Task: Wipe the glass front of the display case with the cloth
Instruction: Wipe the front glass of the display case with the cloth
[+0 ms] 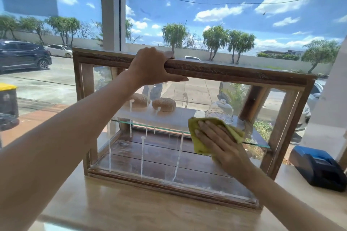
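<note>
A wooden-framed display case (234,73) stands on a light wooden counter, its glass front (159,152) facing me. White streaks of cleaner run down the left and middle of the glass. My right hand (223,144) lies flat on a yellow-green cloth (196,137) and presses it against the right half of the glass, about mid-height. Up on the case's top rail, my left hand (152,67) grips the wood, fingers curled over the front edge. Inside, two round loaves (164,104) sit on a white board and a glass dome (220,108) rests on the glass shelf.
A black and blue receipt printer (319,167) sits on the counter (116,204) right of the case. Behind the case is a large window with a white post (110,7), looking onto a street with parked cars. A white wall rises at the far right.
</note>
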Available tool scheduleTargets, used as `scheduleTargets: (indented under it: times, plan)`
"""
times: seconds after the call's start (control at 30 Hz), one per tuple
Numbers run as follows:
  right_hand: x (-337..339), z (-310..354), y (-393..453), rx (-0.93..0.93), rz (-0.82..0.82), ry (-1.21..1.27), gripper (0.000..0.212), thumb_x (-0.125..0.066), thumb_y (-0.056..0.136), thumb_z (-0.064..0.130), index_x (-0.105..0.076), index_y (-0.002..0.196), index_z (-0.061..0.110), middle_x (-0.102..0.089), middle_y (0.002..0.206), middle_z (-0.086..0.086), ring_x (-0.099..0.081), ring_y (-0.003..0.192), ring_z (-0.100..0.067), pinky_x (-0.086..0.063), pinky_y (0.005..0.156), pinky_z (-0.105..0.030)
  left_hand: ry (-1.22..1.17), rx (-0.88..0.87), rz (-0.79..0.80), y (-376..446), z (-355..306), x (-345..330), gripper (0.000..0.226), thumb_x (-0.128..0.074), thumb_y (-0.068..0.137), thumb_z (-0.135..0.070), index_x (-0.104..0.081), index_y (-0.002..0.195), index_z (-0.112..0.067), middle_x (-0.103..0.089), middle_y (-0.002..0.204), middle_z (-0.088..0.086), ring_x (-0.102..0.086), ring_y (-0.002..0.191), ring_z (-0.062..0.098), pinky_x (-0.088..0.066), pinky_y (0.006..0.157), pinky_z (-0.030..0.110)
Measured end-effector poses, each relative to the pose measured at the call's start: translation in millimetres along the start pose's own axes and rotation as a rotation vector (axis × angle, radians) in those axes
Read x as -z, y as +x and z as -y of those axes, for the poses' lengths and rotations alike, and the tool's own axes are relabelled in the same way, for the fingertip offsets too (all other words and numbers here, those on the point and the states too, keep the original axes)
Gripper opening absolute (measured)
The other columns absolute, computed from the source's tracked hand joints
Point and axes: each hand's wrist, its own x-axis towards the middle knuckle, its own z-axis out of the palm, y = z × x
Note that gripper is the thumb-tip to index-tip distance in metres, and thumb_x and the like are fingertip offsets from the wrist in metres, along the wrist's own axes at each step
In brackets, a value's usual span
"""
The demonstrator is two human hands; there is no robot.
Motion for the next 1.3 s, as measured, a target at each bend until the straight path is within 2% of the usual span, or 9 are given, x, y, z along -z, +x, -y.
scheduleTargets:
  times: [0.07,0.17,0.33,0.5,0.77,0.9,1.13,1.23,1.3]
  plan:
    - [7.1,-14.6,24.8,-0.056,-0.048,-0.062,0.038,-0.035,0.099,-0.001,-0.053,0.132,0.001,-0.047,0.141,-0.016,-0.042,0.134,-0.028,-0.035,0.111,-0.043,0.004,-0.013,-0.004,-0.3,1.4,-1.8,0.100,-0.023,0.055,-0.094,-0.069,0.099,-0.017,-0.068,0.063,-0.001,-0.065,0.061,0.017,-0.049,0.065,0.026]
    - [7.9,-31.9,46.6,-0.114,-0.037,-0.126,0.049,-0.020,0.097,0.004,-0.051,0.134,0.002,-0.045,0.144,-0.015,-0.041,0.135,-0.028,-0.033,0.112,-0.042,-0.001,-0.014,-0.019,0.2,1.9,-3.3,0.096,-0.026,0.057,-0.090,-0.069,0.102,-0.018,-0.068,0.064,-0.002,-0.065,0.062,0.017,-0.045,0.066,0.024]
    - [0.4,-34.9,56.1,-0.083,0.021,-0.140,0.052,-0.023,0.092,0.004,-0.046,0.139,0.005,-0.041,0.148,-0.012,-0.036,0.139,-0.025,-0.026,0.117,-0.037,-0.010,-0.001,-0.040,0.2,2.1,-5.9,0.096,-0.026,0.057,-0.090,-0.069,0.103,-0.019,-0.068,0.063,-0.002,-0.065,0.062,0.017,-0.045,0.066,0.024]
    - [-10.1,-26.9,73.1,-0.034,0.072,-0.133,0.052,-0.014,0.098,0.012,-0.046,0.140,0.005,-0.040,0.149,-0.010,-0.036,0.139,-0.024,-0.030,0.114,-0.040,-0.018,0.003,-0.046,0.6,0.9,-6.6,0.093,-0.026,0.057,-0.090,-0.070,0.094,-0.018,-0.065,0.060,-0.002,-0.062,0.059,0.016,-0.046,0.065,0.025]
    - [-30.2,-9.9,71.9,0.011,0.097,-0.104,0.051,-0.025,0.094,0.005,-0.044,0.141,0.006,-0.036,0.151,-0.009,-0.032,0.141,-0.022,-0.030,0.115,-0.040,-0.046,0.017,-0.061,0.3,1.7,-7.7,0.089,-0.031,0.058,-0.090,-0.072,0.096,-0.020,-0.063,0.057,-0.003,-0.050,0.054,0.012,-0.042,0.065,0.023]
    - [-46.3,4.6,42.9,0.093,0.178,-0.122,0.057,-0.043,0.087,0.002,-0.041,0.144,0.008,-0.034,0.153,-0.008,-0.029,0.143,-0.021,-0.027,0.116,-0.039,-0.052,0.010,-0.051,1.0,2.2,-7.4,0.090,-0.030,0.059,-0.090,-0.071,0.098,-0.020,-0.062,0.056,-0.004,-0.051,0.054,0.012,-0.043,0.068,0.023]
    - [-76.7,39.6,-13.3,0.150,0.285,-0.087,0.055,-0.015,0.097,0.000,-0.044,0.142,0.011,-0.038,0.150,-0.005,-0.033,0.140,-0.018,-0.028,0.113,-0.036,-0.046,0.018,-0.051,0.5,2.4,-8.1,0.090,-0.031,0.059,-0.091,-0.072,0.098,-0.021,-0.062,0.056,-0.005,-0.056,0.055,0.013,-0.046,0.068,0.025]
    - [-84.9,52.7,-35.3,0.171,0.364,-0.074,0.057,-0.016,0.095,0.000,-0.038,0.146,0.013,-0.032,0.154,-0.003,-0.030,0.142,-0.017,-0.035,0.110,-0.036,-0.050,0.020,-0.053,0.3,1.4,-8.2,0.089,-0.032,0.059,-0.090,-0.072,0.097,-0.021,-0.063,0.056,-0.005,-0.059,0.056,0.014,-0.046,0.068,0.025]
    - [-88.2,59.5,-46.6,0.176,0.440,-0.042,0.055,-0.028,0.093,0.005,-0.036,0.147,0.015,-0.031,0.154,-0.001,-0.029,0.142,-0.016,-0.038,0.109,-0.036,-0.056,0.026,-0.051,0.2,1.3,-8.0,0.090,-0.031,0.058,-0.091,-0.072,0.098,-0.021,-0.063,0.057,-0.005,-0.059,0.057,0.014,-0.046,0.068,0.025]
